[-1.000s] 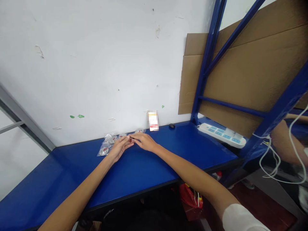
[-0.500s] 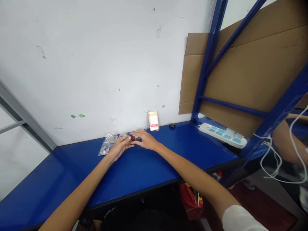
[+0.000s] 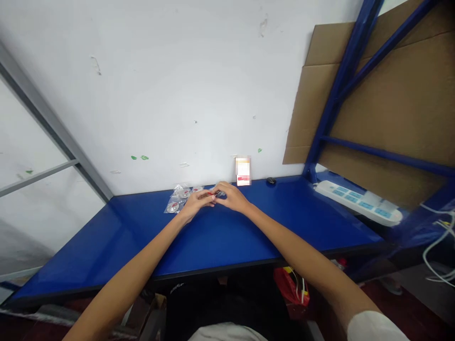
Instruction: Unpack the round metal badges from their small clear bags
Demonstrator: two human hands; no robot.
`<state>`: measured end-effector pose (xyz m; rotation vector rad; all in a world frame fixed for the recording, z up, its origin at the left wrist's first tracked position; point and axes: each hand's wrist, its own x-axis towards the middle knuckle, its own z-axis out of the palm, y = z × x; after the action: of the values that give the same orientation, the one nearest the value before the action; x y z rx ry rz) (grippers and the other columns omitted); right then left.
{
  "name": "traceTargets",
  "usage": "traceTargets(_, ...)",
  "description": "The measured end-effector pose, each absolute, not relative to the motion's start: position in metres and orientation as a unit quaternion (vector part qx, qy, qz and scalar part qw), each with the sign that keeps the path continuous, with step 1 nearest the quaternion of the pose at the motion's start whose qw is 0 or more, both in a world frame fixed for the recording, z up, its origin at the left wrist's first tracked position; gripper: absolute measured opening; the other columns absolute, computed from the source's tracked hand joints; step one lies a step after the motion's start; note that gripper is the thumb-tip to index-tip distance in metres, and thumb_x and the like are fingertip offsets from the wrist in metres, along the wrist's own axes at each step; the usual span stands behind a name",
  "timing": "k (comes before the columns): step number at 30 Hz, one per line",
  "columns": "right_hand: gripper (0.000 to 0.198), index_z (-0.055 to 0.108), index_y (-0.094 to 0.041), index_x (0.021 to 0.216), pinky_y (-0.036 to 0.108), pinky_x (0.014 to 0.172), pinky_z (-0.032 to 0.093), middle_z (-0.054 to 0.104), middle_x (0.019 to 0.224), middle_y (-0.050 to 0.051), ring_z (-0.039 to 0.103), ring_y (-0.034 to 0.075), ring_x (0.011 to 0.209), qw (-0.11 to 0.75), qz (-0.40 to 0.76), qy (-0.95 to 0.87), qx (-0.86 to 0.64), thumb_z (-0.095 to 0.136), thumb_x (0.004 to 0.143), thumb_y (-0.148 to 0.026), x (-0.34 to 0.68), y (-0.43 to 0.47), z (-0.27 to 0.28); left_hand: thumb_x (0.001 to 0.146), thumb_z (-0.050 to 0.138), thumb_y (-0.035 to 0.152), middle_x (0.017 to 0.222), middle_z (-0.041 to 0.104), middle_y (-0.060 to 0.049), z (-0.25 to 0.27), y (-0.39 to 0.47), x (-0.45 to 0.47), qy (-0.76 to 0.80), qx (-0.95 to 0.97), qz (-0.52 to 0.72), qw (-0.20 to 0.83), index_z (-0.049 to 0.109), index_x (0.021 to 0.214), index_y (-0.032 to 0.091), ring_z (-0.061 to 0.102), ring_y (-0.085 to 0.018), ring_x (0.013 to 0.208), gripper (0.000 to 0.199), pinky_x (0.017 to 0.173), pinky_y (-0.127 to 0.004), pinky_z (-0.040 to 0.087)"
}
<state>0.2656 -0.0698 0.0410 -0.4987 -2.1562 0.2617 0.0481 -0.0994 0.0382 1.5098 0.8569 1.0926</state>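
Observation:
My left hand (image 3: 197,203) and my right hand (image 3: 230,196) meet above the blue table. Between their fingertips is a small dark and red object (image 3: 215,193); fingers cover most of it, so its kind cannot be made out. Both hands are closed on it. Just left of and behind my left hand lie several clear plastic packets (image 3: 173,207), each with a round, silvery piece marked in red. Part of that group is hidden behind my hands.
A phone-like bright panel (image 3: 243,170) leans on the white wall. A small black object (image 3: 271,181) lies right of it. The white power strip (image 3: 359,201) sits at the table's right end by the blue frame (image 3: 329,118). Below hangs a red bag (image 3: 289,286).
The whole view has shifted, so the table and wall appear further right. My hands remain together on the small object, which is now turned more edge-on.

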Motion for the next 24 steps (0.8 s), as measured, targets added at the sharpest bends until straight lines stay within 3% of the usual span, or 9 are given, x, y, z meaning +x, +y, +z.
traceTargets(16,0.009,0.072,-0.023,0.105,0.037,0.09,0.054,0.073,0.099,0.007,0.067,0.023,0.099,0.46,0.086,-0.861,-0.197,0.071,0.1,-0.029,0.262,-0.07,0.041,0.088,0.081,0.049,0.098,0.074,-0.012,0.041,-0.098,0.041,0.355,0.638,0.431,0.531,0.08,0.114,0.015,0.072,-0.025,0.093,0.043,0.082,-0.036,0.062)
traceTargets(24,0.012,0.064,-0.023,0.096,0.036,0.084,0.053,0.068,0.095,0.005,0.064,0.023,0.094,0.455,0.084,-0.865,-0.194,0.071,0.1,-0.031,0.26,-0.076,0.043,0.087,0.081,0.052,0.089,0.072,-0.008,0.05,-0.103,0.043,0.354,0.687,0.408,0.487,0.079,0.095,0.019,0.071,-0.025,0.087,0.034,0.08,-0.038,0.061)
